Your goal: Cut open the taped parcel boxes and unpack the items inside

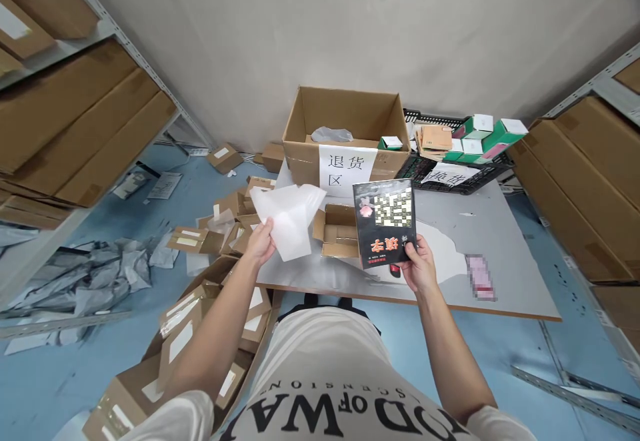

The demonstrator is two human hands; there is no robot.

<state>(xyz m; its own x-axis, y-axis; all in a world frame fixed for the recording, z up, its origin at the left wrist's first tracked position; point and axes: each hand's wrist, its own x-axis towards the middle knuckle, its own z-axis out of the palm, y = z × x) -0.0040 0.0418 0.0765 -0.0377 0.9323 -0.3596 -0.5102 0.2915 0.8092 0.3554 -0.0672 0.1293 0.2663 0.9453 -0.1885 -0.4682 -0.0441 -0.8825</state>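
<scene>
My left hand (261,242) pinches a sheet of white, translucent packing foam (290,219) by its lower left edge. In my right hand (421,262) is a black book (384,223) with a crossword grid on its cover, gripped at the lower right corner and turned upside down to me. Between the two hands, a small open cardboard box (336,249) stands on the table, partly covered by the book. A small red and black object (395,271) lies just below the book, partly hidden.
On the grey table (510,247) stand a large open carton (300,157) with a paper sign and a black crate (467,186) of green-white boxes. A pink item (480,277) lies at the right. Used cartons (185,321) pile up at the left; shelves flank both sides.
</scene>
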